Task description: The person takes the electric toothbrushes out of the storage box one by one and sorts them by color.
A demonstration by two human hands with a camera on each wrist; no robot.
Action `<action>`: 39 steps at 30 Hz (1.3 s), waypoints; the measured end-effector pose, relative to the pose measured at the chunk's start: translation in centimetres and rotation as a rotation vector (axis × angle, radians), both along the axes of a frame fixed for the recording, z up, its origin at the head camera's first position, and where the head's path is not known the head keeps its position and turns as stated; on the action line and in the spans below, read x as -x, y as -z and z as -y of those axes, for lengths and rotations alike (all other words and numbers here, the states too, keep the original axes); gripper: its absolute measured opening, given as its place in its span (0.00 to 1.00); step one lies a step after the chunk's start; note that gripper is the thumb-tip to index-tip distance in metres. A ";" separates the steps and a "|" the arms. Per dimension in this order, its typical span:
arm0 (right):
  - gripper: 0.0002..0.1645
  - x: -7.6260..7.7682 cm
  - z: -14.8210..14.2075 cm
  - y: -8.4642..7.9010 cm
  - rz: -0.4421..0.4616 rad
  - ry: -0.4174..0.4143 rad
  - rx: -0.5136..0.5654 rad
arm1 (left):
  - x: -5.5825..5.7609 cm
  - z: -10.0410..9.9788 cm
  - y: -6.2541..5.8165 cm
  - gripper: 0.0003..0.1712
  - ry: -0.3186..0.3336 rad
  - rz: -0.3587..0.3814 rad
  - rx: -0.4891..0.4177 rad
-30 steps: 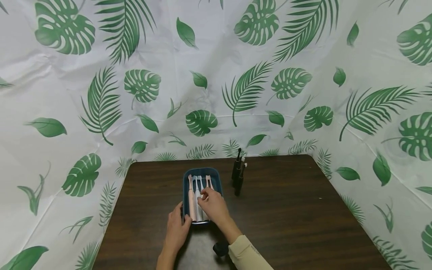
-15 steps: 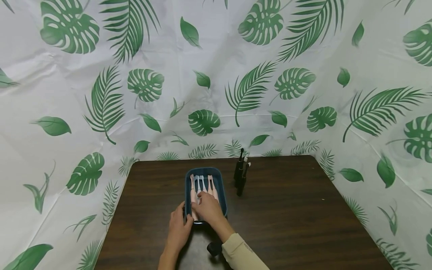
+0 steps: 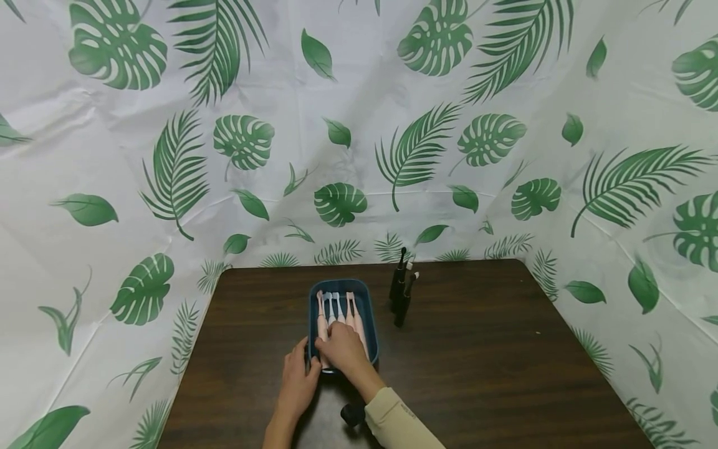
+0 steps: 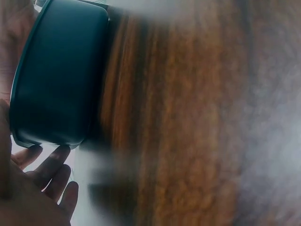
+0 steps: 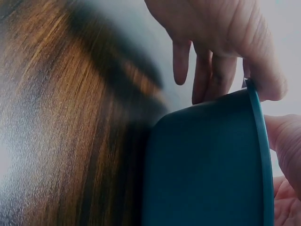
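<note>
A dark blue tray (image 3: pixel 368 305) stands on the table with several electric toothbrushes lying side by side in it. A pink toothbrush (image 3: pixel 321 319) is at the left, two pale ones (image 3: pixel 333 307) lie in the middle, and two pink ones (image 3: pixel 356 319) are at the right. My left hand (image 3: pixel 296 374) grips the tray's near left corner, thumb at the rim and fingers outside its wall. Inside the tray my right hand (image 3: pixel 344 349) reaches down over the handles, fingers bent and thumb beside the left pink toothbrush. I cannot tell whether it pinches a handle.
Several black electric toothbrushes (image 3: pixel 399 296) stand upright close together to the right of the tray. The dark wooden table (image 3: pixel 477 349) backs onto a white cloth (image 3: pixel 359 156) printed with green leaves. A small black object (image 3: pixel 352 415) sits by the right sleeve (image 3: pixel 398 421).
My right hand has moved left and down over the toothbrush handles, its thumb now near the left pink one. The left hand keeps its place at the tray. The head view has shifted slightly.
</note>
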State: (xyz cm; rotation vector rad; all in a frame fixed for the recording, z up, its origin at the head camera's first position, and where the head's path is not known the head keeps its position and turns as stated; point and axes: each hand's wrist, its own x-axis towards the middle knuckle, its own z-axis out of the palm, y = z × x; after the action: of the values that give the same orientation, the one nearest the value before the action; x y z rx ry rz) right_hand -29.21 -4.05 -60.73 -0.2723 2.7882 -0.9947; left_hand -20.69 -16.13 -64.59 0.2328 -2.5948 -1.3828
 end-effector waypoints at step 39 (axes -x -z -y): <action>0.21 -1.0 -5.9 -4.9 -0.146 0.154 0.197 | -0.1 -0.6 -0.1 0.32 -0.031 0.033 -0.018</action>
State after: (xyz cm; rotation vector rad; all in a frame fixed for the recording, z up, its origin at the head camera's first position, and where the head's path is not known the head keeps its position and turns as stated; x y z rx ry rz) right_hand -28.18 1.84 -55.84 -0.1623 2.8792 -1.3412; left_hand -20.57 -15.57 -64.47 0.3001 -2.5948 -1.4042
